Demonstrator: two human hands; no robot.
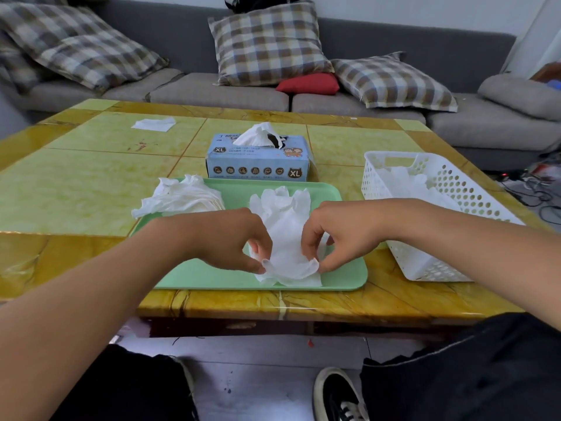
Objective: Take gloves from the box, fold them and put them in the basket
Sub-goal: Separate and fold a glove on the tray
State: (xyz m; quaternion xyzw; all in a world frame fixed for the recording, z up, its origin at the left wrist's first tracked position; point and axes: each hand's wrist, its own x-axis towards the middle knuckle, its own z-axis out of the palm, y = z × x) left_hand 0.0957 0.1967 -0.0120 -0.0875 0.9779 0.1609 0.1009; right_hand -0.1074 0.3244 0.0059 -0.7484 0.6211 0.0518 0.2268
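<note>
A white glove (pixel 285 229) lies flat on the green tray (pixel 212 276), fingers pointing away from me. My left hand (pixel 233 238) pinches the cuff's left corner and my right hand (pixel 337 232) pinches its right corner, both lifting the near edge slightly. A pile of loose white gloves (pixel 182 197) sits on the tray's far left corner. Behind the tray stands the blue glove box (pixel 258 161) with a glove sticking out of its top opening. The white perforated basket (pixel 437 192) stands to the right with gloves inside.
A single white sheet or glove (pixel 154 123) lies at the table's far left. A grey sofa with plaid cushions (pixel 267 44) runs behind the yellow-green table (pixel 76 183). My knees and a shoe (pixel 337 396) are below the near edge.
</note>
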